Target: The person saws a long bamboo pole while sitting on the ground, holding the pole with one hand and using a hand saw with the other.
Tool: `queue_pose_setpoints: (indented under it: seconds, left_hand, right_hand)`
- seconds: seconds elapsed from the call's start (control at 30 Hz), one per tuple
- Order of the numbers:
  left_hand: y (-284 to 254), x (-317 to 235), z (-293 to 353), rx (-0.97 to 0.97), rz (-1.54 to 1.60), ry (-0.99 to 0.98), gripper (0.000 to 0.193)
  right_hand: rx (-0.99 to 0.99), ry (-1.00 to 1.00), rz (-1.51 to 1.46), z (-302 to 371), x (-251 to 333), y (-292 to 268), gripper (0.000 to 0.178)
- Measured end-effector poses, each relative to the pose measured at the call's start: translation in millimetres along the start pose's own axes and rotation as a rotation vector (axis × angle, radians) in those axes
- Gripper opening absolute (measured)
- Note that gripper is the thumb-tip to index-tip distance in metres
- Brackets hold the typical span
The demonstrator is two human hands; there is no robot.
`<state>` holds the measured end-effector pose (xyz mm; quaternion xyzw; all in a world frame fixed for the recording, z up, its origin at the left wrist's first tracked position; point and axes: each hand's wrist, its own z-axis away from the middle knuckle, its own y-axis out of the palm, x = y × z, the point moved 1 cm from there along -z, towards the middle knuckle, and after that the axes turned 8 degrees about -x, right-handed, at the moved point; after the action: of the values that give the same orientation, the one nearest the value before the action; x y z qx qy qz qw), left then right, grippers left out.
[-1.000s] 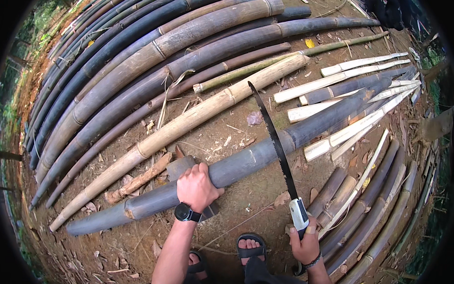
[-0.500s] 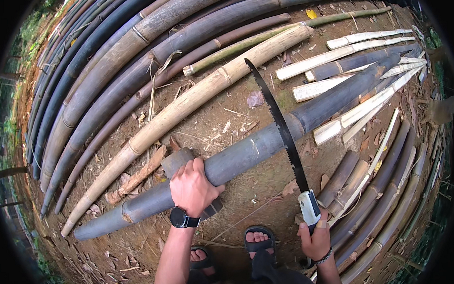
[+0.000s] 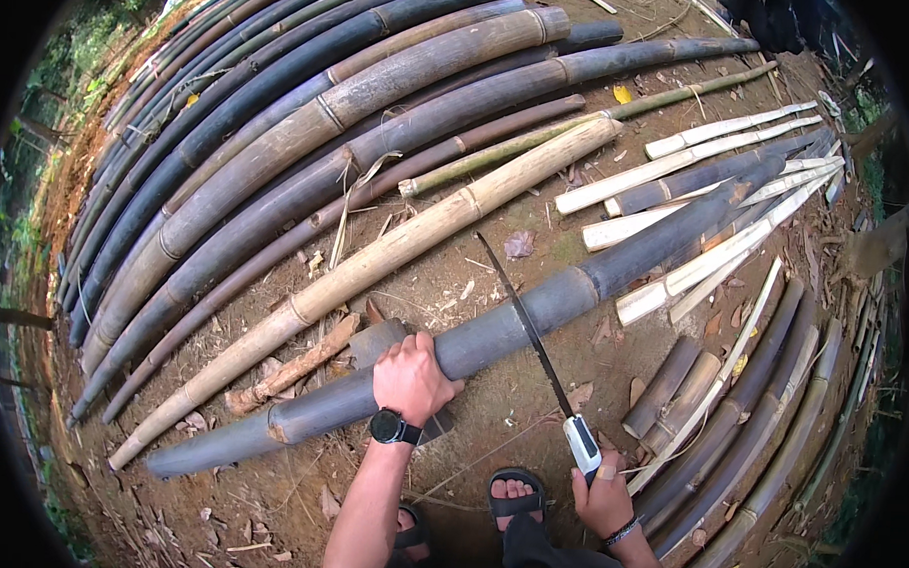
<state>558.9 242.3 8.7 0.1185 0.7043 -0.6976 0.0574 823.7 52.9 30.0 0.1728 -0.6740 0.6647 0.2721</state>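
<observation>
Two bare hands work over a dark bamboo pole [image 3: 482, 342] in the head camera's view, the pole lying aslant across the middle of a dirt yard. At left, a person's left hand [image 3: 413, 381], a black watch [image 3: 391, 427] at its wrist, presses down over the pole, its fingers curled around the far side and the thumb out to the right. Beneath that hand a short dark piece [image 3: 375, 342] lies crosswise, showing on both sides of the pole. At right, the right hand [image 3: 602, 497] is wrapped around the white-and-black handle [image 3: 582, 445] of a curved handsaw [image 3: 549, 368], whose dark blade crosses the pole; whether the teeth touch it cannot be told. Beyond, a pale pole [image 3: 383, 253] lies just beside a large row of dark bamboo poles [image 3: 248, 167] filling the upper left. Pale split strips [image 3: 669, 169] are spread near the pole's far end, and more cut lengths [image 3: 770, 430] lie at lower right, near the right hand. A sandaled foot [image 3: 517, 497] stands between the two forearms.
</observation>
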Motion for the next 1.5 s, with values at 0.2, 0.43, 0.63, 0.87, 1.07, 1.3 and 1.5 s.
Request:
queue_pose_setpoints:
  seconds: [0.2, 0.43, 0.63, 0.87, 1.07, 1.3, 1.5]
  left_hand:
    - [-6, -6, -3, 0.113, -0.009, -0.054, 0.058]
    - [-10, -7, -5, 0.173, -0.032, -0.027, 0.066]
    - [1, -2, 3, 0.041, -0.052, 0.009, 0.066]
    - [-25, 2, -9, 0.297, -0.022, -0.061, 0.063]
    - [-21, -5, -4, 0.182, -0.016, -0.035, 0.056]
    - [-21, -13, -1, 0.195, -0.038, -0.038, 0.056]
    - [-30, -3, -2, 0.27, -0.08, -0.045, 0.069]
  right_hand:
    - [0.144, 0.183, 0.182, -16, 34, -2, 0.04]
    - [0.075, 0.078, 0.194, -8, 21, -2, 0.046]
    - [0.126, 0.118, 0.13, 18, 16, -9, 0.044]
    - [0.129, 0.066, 0.122, 13, 17, -6, 0.051]
    - [0.098, 0.101, 0.111, -30, 28, 6, 0.047]
    - [0.168, 0.159, 0.155, -11, 28, -13, 0.053]
    - [0.194, 0.166, 0.153, 20, 9, -7, 0.052]
